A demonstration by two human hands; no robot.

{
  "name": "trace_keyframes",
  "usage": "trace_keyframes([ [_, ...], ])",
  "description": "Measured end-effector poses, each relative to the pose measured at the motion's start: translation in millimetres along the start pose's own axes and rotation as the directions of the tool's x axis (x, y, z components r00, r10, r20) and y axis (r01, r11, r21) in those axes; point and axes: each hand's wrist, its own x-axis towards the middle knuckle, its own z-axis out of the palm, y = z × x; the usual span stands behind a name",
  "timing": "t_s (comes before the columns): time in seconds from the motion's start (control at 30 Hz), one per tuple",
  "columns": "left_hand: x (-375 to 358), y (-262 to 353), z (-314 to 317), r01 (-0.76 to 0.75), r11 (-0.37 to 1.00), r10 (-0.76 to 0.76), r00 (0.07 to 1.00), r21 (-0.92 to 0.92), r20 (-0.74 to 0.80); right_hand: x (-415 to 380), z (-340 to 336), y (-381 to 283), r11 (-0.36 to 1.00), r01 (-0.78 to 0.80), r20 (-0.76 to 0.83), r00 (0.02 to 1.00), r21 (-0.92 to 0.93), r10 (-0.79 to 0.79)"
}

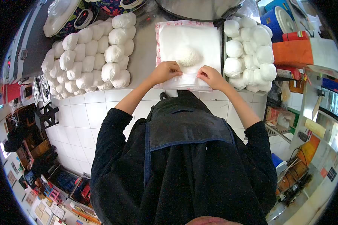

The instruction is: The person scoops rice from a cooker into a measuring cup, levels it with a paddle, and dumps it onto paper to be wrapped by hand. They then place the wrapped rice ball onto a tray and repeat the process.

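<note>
A rounded mound of white rice [189, 56] lies on the top sheet of a stack of thin white wrapping paper [172, 35], whose border carries red print. Just below the rice, my left hand [166, 72] pinches the near edge of the top sheet between thumb and fingers. My right hand [211, 77] grips the same edge a little to the right, its fingertips closed on the paper. Between my hands the edge looks lifted and slightly folded. The rice is uncovered.
Piled white wrapped bundles [84, 56] stand on the left of the metal table [144, 56], more wrapped bundles [249, 52] on the right. A large round pan [199, 9] sits behind the paper. Patterned pots [69, 22] are at back left, a blue container [276, 24] at back right.
</note>
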Motion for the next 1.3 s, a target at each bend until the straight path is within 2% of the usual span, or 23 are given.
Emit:
trace_keyframes([
  [0.1, 7.2, 5.6, -8.5, 0.068, 0.997, -0.068, 0.998, -0.033, 0.015, 0.0, -2.2, -24.1, 0.998, -0.032, -0.066, 0.997, -0.057, 0.029],
  [0.17, 11.0, -0.3, -8.8, 0.094, 0.994, -0.092, 0.995, -0.062, 0.028, -6.5, 1.4, -45.5, 0.891, 0.188, -0.271, 0.909, -0.412, -0.317],
  [0.23, 14.5, 4.0, -8.7, 0.115, 0.989, -0.111, 0.993, -0.094, 0.048, -6.5, 8.9, -33.1, 0.867, 0.193, -0.242, 0.912, -0.459, -0.331],
  [0.33, 14.6, 30.2, -10.1, 0.186, 0.973, -0.199, 0.976, 0.141, 0.091, -2.8, 11.7, -22.9, 0.839, 0.194, -0.23, 0.908, -0.508, -0.35],
  [0.4, -6.3, 68.2, -5.3, -0.13, 0.822, 0.218, 0.971, 0.554, -0.096, -3.7, 7.6, -28.0, 0.84, 0.186, -0.25, 0.902, -0.51, -0.351],
  [0.5, -23.8, 51.2, 4.5, -0.08, 0.752, 0.108, 0.994, 0.654, -0.003, -11.9, 4.8, -28.2, 0.825, 0.203, -0.177, 0.924, -0.527, -0.34],
  [0.53, -29.2, 28.9, 8.7, -0.14, 0.745, 0.219, 0.975, 0.652, -0.041, -14.9, 11.3, -5.5, 0.753, 0.271, -0.159, 0.882, -0.6, -0.444],
  [0.6, -44.6, 22.6, 0.5, -0.134, 0.773, 0.165, 0.986, 0.62, 0.008, -20.3, 13.9, 8.0, 0.669, 0.327, -0.134, 0.831, -0.668, -0.54],
  [0.7, -56.8, 20.2, -5.9, -0.155, 0.82, 0.143, 0.988, 0.552, 0.064, -25.5, 13.1, -0.6, 0.762, 0.425, -0.051, 0.858, -0.488, -0.511],
  [0.73, -59.8, 24.3, -8.7, -0.077, 0.843, 0.069, 0.997, 0.533, 0.033, -23.5, 4.9, -14.7, 0.897, 0.277, -0.012, 0.954, -0.344, -0.299],
  [0.8, -63.2, 34.2, -11.0, 0.001, 0.858, -0.003, 1.0, 0.514, 0.002, -12.5, -11.3, -26.8, 0.99, -0.015, 0.095, 0.995, -0.144, 0.028],
  [0.83, -62.4, 41.5, -7.9, -0.145, 0.773, 0.271, 0.956, 0.617, -0.115, -3.4, -23.1, -29.7, 0.989, -0.012, 0.094, 0.995, -0.146, 0.026],
  [0.87, -60.3, 47.1, -4.9, -0.249, 0.642, 0.532, 0.825, 0.725, -0.188, 6.3, -36.2, -32.9, 0.989, -0.077, 0.152, 0.984, -0.128, 0.096],
  [0.9, -59.9, 33.0, 11.1, -0.422, 0.671, 0.55, 0.835, 0.61, -0.028, 17.0, -46.4, -32.0, 0.983, -0.14, 0.21, 0.964, -0.116, 0.162],
  [0.97, -46.2, 46.3, 30.5, -0.512, 0.553, 0.528, 0.826, 0.657, 0.199, 38.2, -57.9, -10.6, 0.985, -0.117, 0.246, 0.958, -0.13, 0.146],
  [1.0, -36.6, 47.6, 39.5, -0.51, 0.55, 0.528, 0.826, 0.662, 0.198, 48.4, -62.5, -2.9, 0.985, -0.101, 0.281, 0.95, -0.138, 0.136],
  [1.03, -26.3, 45.9, 48.7, -0.317, 0.684, 0.381, 0.923, 0.657, 0.048, 59.5, -66.0, -4.2, 0.985, -0.095, 0.279, 0.951, -0.141, 0.132],
  [1.07, -19.9, 41.8, 53.6, -0.106, 0.782, 0.209, 0.973, 0.614, -0.097, 71.1, -66.8, -5.7, 0.972, -0.099, 0.076, 0.99, -0.215, 0.118],
  [1.1, -17.2, 37.9, 53.9, -0.106, 0.781, 0.211, 0.972, 0.616, -0.1, 82.4, -68.3, -6.4, 0.952, -0.119, -0.128, 0.988, -0.284, 0.086],
  [1.13, -14.5, 35.6, 53.2, -0.115, 0.769, 0.208, 0.975, 0.629, -0.076, 96.2, -64.4, 4.4, 0.948, 0.029, -0.253, 0.961, -0.318, -0.114],
  [1.17, -12.5, 33.2, 52.7, -0.124, 0.756, 0.205, 0.977, 0.643, -0.052, 108.0, -60.6, 15.4, 0.947, 0.03, -0.252, 0.961, -0.32, -0.116],
  [1.23, -11.5, 33.5, 48.7, -0.137, 0.761, 0.208, 0.978, 0.634, -0.038, 124.7, -55.8, 26.0, 0.805, 0.177, -0.294, 0.869, -0.567, -0.398],
  [1.3, -11.3, 33.9, 44.5, -0.147, 0.765, 0.205, 0.979, 0.627, -0.021, 132.8, -55.1, 32.5, 0.826, 0.171, -0.306, 0.873, -0.537, -0.38],
])
